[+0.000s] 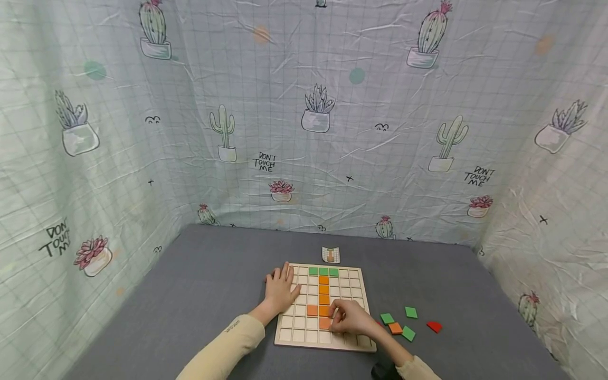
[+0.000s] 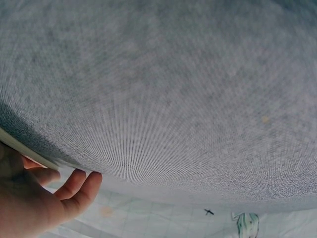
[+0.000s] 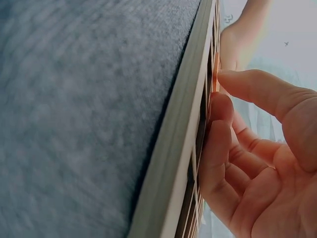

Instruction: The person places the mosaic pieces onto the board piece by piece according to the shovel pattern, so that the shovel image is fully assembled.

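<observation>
"Resting where, the left hand [image 1: 279, 293]?"

"Spreading over the board's [image 1: 300, 322] left edge, gripping nothing."

"The orange tile column [image 1: 324, 290]?"

"Running lengthwise away between both hands; the right hand [image 1: 351, 317] is lying nearer, fingers bending at the lowest tile [image 1: 324, 323]. Whether they are pinching anything, I cannot tell."

"Writing?"

"Left sleeve [image 1: 225, 345] is showing illegible lettering [image 1: 231, 325]; beyond both hands, the cloth [image 1: 328, 153] is reading 'DON'T TOUCH ME'."
</observation>
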`<state>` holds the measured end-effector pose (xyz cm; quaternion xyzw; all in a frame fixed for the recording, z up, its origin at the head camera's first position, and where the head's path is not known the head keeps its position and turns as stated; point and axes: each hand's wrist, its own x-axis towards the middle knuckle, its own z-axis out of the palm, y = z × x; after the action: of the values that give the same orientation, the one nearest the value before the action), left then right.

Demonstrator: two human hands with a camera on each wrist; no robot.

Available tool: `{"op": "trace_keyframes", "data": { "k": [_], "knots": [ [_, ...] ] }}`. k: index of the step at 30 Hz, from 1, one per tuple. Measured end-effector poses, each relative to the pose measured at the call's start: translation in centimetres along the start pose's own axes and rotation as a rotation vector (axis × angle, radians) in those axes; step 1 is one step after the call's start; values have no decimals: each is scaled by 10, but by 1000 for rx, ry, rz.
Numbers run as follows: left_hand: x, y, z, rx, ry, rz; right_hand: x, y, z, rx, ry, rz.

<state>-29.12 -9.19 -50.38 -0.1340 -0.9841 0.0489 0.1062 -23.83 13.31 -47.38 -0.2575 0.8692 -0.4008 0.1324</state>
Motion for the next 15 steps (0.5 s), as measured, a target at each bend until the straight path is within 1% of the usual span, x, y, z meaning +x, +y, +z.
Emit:
{"op": "trace_keyframes", "data": {
  "k": [8, 15],
  "knots": [
    [0, 0, 0, -5, -1, 1, -6, 6, -10, 8, 38, -13],
    [0, 0, 1, -12, -2, -6, -15, 12, -19, 69, 65, -22]
  ]
}}
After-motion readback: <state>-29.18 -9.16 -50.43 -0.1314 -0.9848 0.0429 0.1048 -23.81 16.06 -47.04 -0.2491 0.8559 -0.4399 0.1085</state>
